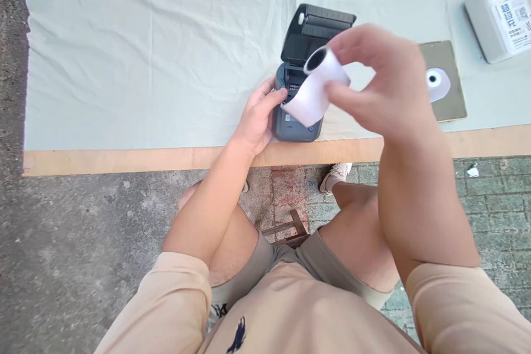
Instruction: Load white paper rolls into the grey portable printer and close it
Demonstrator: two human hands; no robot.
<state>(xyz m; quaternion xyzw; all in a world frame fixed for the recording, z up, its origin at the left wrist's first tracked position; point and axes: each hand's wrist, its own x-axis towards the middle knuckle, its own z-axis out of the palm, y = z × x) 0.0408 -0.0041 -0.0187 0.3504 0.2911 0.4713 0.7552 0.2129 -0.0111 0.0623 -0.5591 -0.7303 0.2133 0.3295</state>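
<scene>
A dark blue label printer (296, 130) stands near the front edge of the table with its black lid (317, 25) swung up. My left hand (261, 113) grips the printer's left side, its thumb at the rim of the paper bay. Above the bay, my right hand (381, 80) holds a small white paper roll (317, 86) between thumb and fingers. The roll has a dark core, and a loose end of paper hangs toward the lower left, covering part of the printer.
At the right lies a flat olive-grey square (448, 105) with a white piece that has a black-ringed centre (433, 82). A white box-shaped device (498, 22) with a printed label stands at the far right. The table (145, 55) has a pale cloth and a wooden front edge (124, 160).
</scene>
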